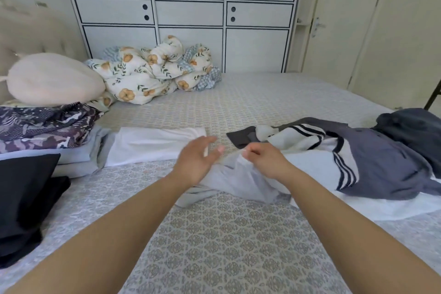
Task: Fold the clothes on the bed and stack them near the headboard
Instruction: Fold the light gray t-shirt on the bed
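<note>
Clothes: we are working on the pale garment (241,179), which is lying crumpled on the patterned bed sheet (226,234) in front of us, between our two hands.
Right hand: we are pinching a raised fold of the pale garment with our right hand (265,160), fingers curled closed on the cloth at its upper edge.
Left hand: we are holding our left hand (198,160) open, fingers spread and loose, just beside the same garment; whether it is touching the cloth we cannot tell.
Nearest neighbour: the folded white piece (155,145) is lying flat just beyond our left hand, apart from the garment we are gripping.
Right heap: the striped white top (300,138) and the grey-blue shirt (377,164) are lying unfolded and overlapping, touching the pale garment on its right; the dark blue garment (415,126) is sitting behind them at the bed's right edge.
Left stack: the camouflage-print clothes (45,126) are resting on folded light blue pieces (78,162), near the headboard (31,31); the black garment (23,200) is lying in front of that stack.
Far side: the round cream pillow (52,79) and the floral duvet (152,71) are bunched against the wardrobe (188,12).
</note>
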